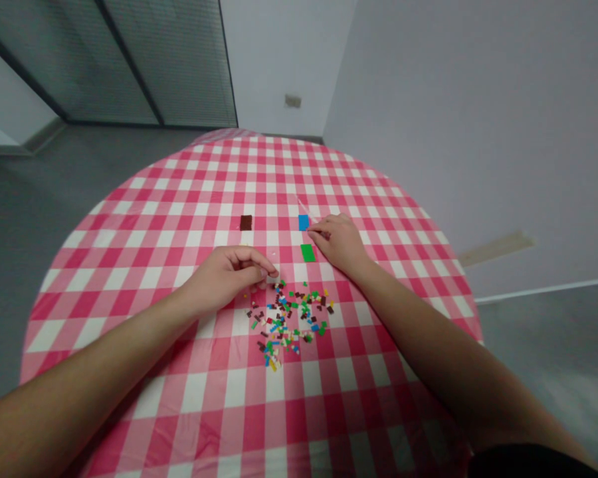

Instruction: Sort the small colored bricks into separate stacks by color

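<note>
Many tiny building bricks point(282, 317) in brown, green, blue, yellow, white and red lie in a loose pile on the checked cloth. At the pile's far left edge is my left hand point(234, 273), thumb and forefinger pinched together; whatever sits between them is too small to name. My right hand point(339, 240) rests farther out, its fingertips pinched beside the right edge of a flat blue plate point(303, 222). I cannot make out what those fingertips hold. Just nearer than the blue plate lies a green plate point(307, 253). A brown plate point(246, 222) lies to the left, beyond my left hand.
A red-and-white checked cloth point(179, 219) covers the round table. Past my right fingertips lies a thin pale strip point(306, 208). A grey-white wall point(453, 119) rises at the right, and a glass partition with blinds point(179, 60) stands behind on the left.
</note>
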